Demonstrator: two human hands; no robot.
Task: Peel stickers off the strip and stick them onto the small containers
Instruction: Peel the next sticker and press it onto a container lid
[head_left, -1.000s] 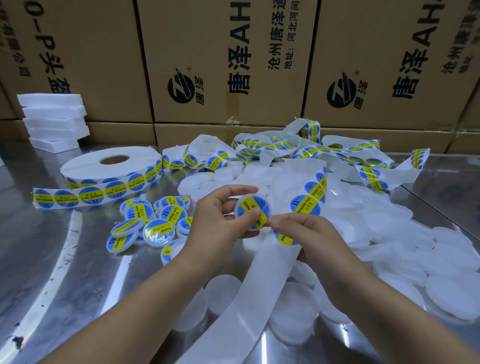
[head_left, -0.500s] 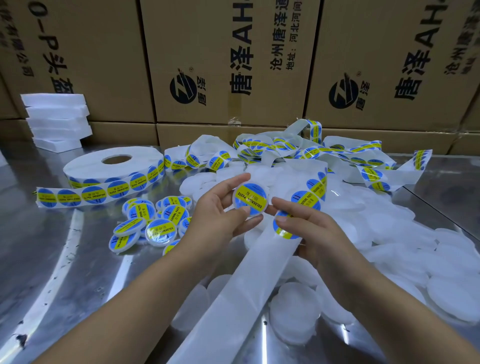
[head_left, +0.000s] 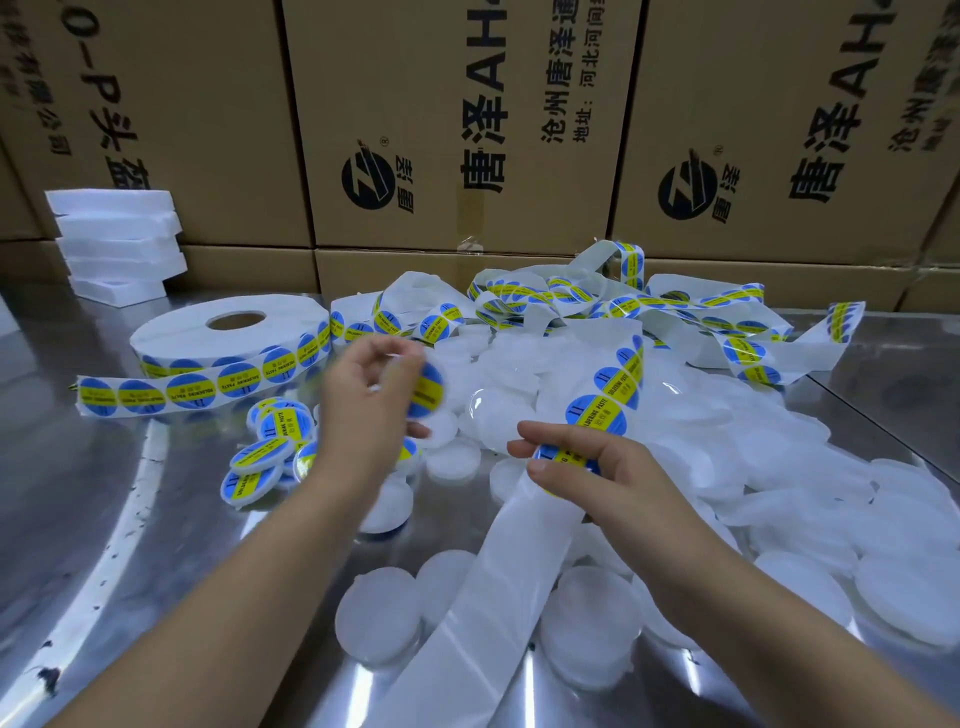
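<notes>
The left hand (head_left: 363, 400), blurred as it swings, has its fingers curled round a labelled container (head_left: 427, 388) whose blue-and-yellow face turns away from the palm. Just to its right, the right hand (head_left: 597, 478) pinches the strip (head_left: 610, 405) between thumb and forefinger, right on the next sticker (head_left: 563, 460). Bare backing (head_left: 498, 582) trails down from that pinch towards the person. Left of and below the held container lies the finished pile (head_left: 260, 462); right of the pinch the blank containers (head_left: 701, 431) spread out. I'd worry the thumb sits on the sticker itself: peeled like that it could crease or cling to skin and go on crooked. The loose tangle of strip beyond the hands could also snag when pulled. The stickers read "SOLDERING PASTE" with a "II" mark. Beyond them sits the roll (head_left: 228, 338), and behind it the cardboard boxes (head_left: 457, 130) show "唐泽", "AH", "沧州唐泽通" and "地址:河北河间".
</notes>
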